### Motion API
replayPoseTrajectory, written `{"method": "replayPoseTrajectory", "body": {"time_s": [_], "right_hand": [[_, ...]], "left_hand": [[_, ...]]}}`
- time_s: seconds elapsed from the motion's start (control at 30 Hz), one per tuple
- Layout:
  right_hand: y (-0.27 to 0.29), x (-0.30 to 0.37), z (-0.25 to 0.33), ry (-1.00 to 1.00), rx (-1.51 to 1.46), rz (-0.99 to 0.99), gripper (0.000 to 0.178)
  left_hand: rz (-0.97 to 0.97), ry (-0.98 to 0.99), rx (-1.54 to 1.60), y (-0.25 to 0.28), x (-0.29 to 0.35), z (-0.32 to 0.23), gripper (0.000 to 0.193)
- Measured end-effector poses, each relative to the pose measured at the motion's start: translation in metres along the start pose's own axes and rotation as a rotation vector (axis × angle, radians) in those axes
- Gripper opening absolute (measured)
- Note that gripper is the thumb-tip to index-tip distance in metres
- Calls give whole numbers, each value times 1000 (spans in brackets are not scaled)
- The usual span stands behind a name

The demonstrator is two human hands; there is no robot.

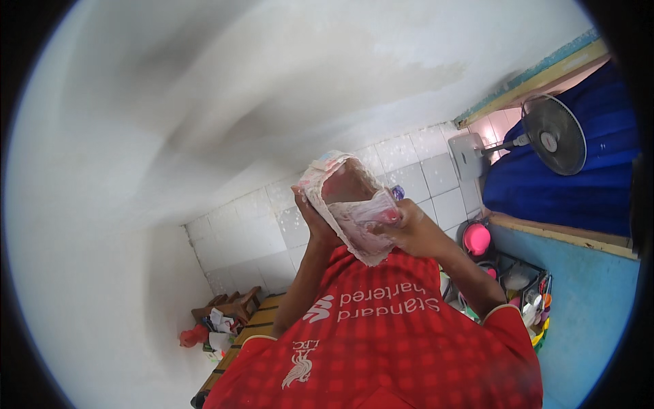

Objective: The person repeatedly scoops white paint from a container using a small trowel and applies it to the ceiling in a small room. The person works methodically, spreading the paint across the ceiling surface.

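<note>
An open container crusted with dried white plaster or putty is held up in front of my red shirt. Its mouth faces up and shows a pinkish inside wall. My left hand grips its left side, with the thumb up near the rim. At the right, my right hand has its fingers closed around a crusted, pink-stained corner. Whether that corner is a flap of the container or a separate piece, I cannot tell. The container's underside and most of my left fingers are hidden.
A fan stands at the right before a blue curtain in a doorway. Below it are a pink bowl and a rack of kitchenware. A wooden bench stands lower left. A white wall rises ahead above grey floor tiles.
</note>
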State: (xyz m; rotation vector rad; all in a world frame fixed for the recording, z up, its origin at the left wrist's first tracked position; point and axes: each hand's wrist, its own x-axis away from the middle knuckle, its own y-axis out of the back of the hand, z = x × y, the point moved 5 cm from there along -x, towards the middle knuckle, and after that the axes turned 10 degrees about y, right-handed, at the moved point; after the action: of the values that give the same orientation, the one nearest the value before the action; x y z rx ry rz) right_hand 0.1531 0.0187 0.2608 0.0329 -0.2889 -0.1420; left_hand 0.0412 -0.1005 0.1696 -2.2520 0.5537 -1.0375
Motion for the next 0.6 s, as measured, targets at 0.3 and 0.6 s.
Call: {"method": "replayPoseTrajectory", "body": {"time_s": [0.3, 0.6], "right_hand": [[30, 18, -45, 130, -797, -468, 30], [119, -4, -142, 185, -970, -848, 43]], "left_hand": [[178, -146, -102, 82, -71, 18, 75], [207, -12, 51, 60, -69, 9, 56]]}}
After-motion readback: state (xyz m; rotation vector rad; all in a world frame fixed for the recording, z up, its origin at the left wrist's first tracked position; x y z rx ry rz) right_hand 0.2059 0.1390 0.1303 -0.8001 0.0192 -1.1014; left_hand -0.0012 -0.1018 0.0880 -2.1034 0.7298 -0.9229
